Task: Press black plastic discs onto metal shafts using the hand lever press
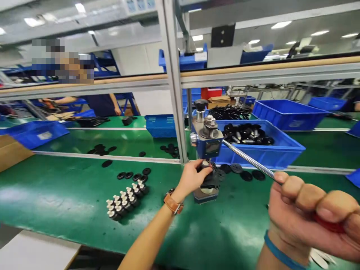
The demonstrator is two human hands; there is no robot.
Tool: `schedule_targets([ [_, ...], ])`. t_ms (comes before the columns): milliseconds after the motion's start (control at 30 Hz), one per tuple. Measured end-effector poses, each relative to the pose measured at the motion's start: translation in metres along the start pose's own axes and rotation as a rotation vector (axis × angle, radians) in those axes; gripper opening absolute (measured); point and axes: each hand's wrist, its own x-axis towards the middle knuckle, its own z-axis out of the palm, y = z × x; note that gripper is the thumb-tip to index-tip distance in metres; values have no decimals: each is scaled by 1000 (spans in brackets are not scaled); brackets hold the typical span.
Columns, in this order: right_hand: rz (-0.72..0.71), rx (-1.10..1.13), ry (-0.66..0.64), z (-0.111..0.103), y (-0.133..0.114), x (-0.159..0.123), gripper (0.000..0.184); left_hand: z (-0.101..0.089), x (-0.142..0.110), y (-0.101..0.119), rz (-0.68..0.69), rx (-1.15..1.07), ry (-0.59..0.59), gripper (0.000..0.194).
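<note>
A blue hand-operated arbor press [208,144] stands on the green bench. At its base, the fingers of my left hand [192,179] are closed around a small black part with a pale round top [206,164], right below the press head. Its lower portion is partly hidden by my fingers. My right hand [312,213] is wrapped round the end of the metal lever [250,159]; a bit of red grip shows between the fingers. Black discs [236,168] lie just right of the press. Left of my arm, black parts with white tops [126,200] stand upright in rows.
A blue bin [258,152] full of black parts sits behind the press. Black rings [137,177] and more discs [102,149] lie at left. An aluminium post [174,82] rises close to the press. A person [98,104] works across the bench.
</note>
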Motion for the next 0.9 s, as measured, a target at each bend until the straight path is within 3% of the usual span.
schedule_targets([
  [100, -78, 56, -129, 27, 5, 16, 43, -1, 1, 0, 22, 10, -19, 22],
  [233, -47, 42, -136, 36, -3, 21, 35, -2, 5, 3, 38, 62, -12, 21],
  [367, -51, -47, 1, 51, -18, 35, 26, -6, -8, 17, 51, 75, 55, 13],
  [433, -71, -183, 64, 60, -30, 34, 25, -9, -31, 22, 28, -16, 104, 17],
  [467, -85, -283, 79, 63, -36, 28, 30, -10, -46, 23, -21, -173, 120, 20],
  [567, -30, -645, -27, 63, -51, -16, 40, -9, -100, 14, -328, -829, 94, 29],
  [667, 123, -836, -433, 58, -50, -80, 43, 1, -148, -7, -643, -1238, 25, 28],
  [733, 162, -852, -631, 54, -42, -120, 52, 9, -169, -20, -775, -1378, 8, 27],
  [800, 205, -872, -740, 50, -34, -150, 59, 15, -183, -31, -852, -1451, 36, 26],
  [900, 227, -959, -737, 38, -27, -177, 58, 19, -194, -42, -904, -1484, 86, 26],
])
